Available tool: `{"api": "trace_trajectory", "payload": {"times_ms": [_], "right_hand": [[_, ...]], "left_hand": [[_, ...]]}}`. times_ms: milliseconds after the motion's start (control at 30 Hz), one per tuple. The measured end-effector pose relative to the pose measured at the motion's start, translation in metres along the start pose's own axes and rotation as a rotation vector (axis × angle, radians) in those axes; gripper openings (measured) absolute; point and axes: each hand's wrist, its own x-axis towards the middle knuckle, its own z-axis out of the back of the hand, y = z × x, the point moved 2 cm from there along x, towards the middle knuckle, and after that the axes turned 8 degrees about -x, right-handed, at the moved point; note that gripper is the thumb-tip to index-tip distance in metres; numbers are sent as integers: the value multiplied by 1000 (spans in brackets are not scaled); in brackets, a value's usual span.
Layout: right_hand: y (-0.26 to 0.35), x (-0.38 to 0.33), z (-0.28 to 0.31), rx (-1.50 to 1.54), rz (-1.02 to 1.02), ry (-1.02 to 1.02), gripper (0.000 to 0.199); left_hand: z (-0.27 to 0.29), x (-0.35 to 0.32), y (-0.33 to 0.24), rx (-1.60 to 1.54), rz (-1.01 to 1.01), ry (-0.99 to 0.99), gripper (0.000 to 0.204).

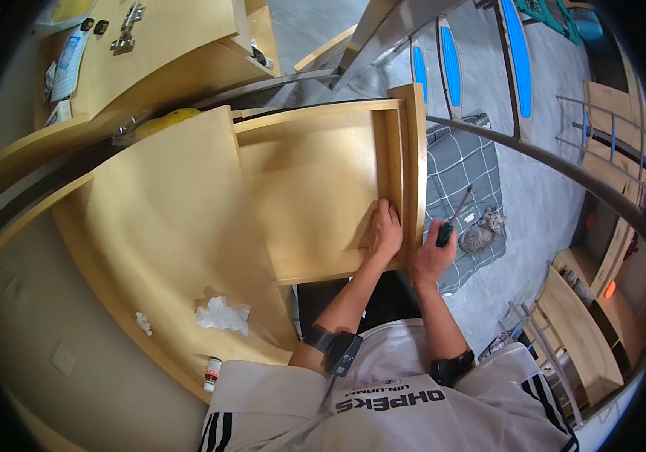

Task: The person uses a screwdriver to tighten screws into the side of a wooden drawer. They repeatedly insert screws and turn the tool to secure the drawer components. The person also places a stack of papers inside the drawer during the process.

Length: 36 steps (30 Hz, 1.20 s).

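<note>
A pale wooden drawer [315, 166] is pulled out from the desk in front of me. My left hand [387, 232] is inside it, against the inner side of the drawer front [416, 151]. Its fingers are close together, and what they may pinch is hidden. Just outside the drawer front, my right hand [434, 256] is closed around the dark green handle of a screwdriver [445, 233]. The thin shaft points up and away to the right, its tip apart from the drawer.
Crumpled white tissue [223, 315] and a small bottle [212, 374] lie on the desktop [165, 218]. A grey tabby cat [480, 235] rests on a dark checked mat [455, 173] to the right. A metal bar and ladder with blue treads [450, 66] cross the far side.
</note>
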Motion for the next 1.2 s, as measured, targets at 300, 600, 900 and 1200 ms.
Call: {"api": "trace_trajectory", "payload": {"times_ms": [300,600,900,1200], "right_hand": [[8,2,-9,-124,-90,10,30],[0,3,-12,-133,-84,18,30],[-6,4,-16,-80,-123,59,27],[-4,4,-17,-22,-79,30,24]], "left_hand": [[1,7,0,-48,2,-13,28],[53,15,-14,-53,234,-3,26],[269,-24,-90,-75,-125,-801,12],[297,-21,-71,184,-278,-998,11]]}}
